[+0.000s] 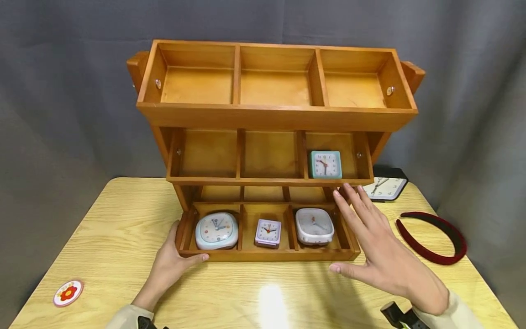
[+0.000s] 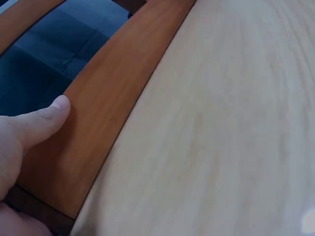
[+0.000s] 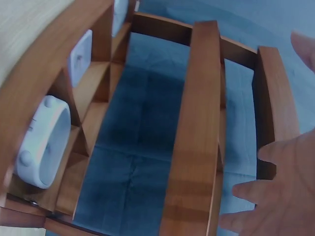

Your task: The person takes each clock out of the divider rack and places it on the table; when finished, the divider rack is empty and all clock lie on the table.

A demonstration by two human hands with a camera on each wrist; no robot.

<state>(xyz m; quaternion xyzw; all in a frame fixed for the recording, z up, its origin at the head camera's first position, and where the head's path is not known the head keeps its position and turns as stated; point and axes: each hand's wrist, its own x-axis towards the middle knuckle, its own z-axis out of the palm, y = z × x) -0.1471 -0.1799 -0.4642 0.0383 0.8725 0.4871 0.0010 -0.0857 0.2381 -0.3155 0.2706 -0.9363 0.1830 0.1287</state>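
Note:
A tiered wooden storage box (image 1: 276, 119) stands on the table with three divided trays stepped open. My left hand (image 1: 170, 265) holds the front left corner of the bottom tray, its thumb (image 2: 47, 120) against the front wall and its fingers along the side. That tray holds a light blue rounded clock (image 1: 217, 230), a small lilac clock (image 1: 268, 232) and a white rounded clock (image 1: 314, 226), one per compartment. A teal square clock (image 1: 326, 164) sits in the middle tray's right compartment. My right hand (image 1: 378, 251), fingers spread and holding nothing, hovers beside the bottom tray's right end.
A black-framed clock (image 1: 386, 185) lies behind the box at the right, partly hidden. Farther right is a dark red headband (image 1: 441, 242). A round badge with a red flower (image 1: 68, 293) lies at the table's front left. Grey curtain hangs behind.

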